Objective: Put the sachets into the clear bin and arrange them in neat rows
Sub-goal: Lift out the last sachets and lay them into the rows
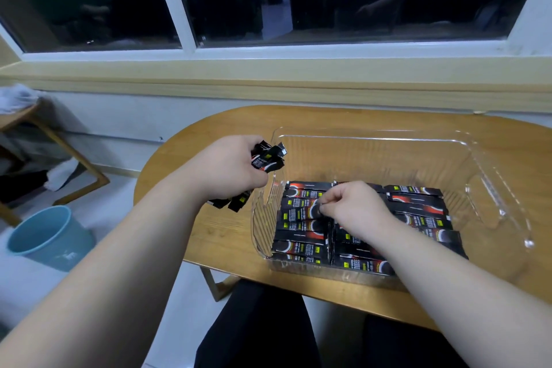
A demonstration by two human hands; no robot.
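One clear bin (pixel 373 140) on the table (pixel 215 236), with three side-by-side stacks of sachets (pixel 301 236) lying flat inside. They're too overlapped to count, long axes running 9-to-3 o'clock. Left hand (pixel 227 170), at the bin's 9 o'clock, clenches a bundle (pixel 267 155) pointing 7-to-1. Right hand (pixel 352 206) reaches in knuckles-up, pinching a single sachet (pixel 316 211) by its end.

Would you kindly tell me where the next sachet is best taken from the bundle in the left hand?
Probably by the top ends of the bundle of sachets, which fan out past the left hand. Pinch one end from the right, over the left wall of the clear bin; the middles are wrapped by fingers, the lower ends lie close to the table.
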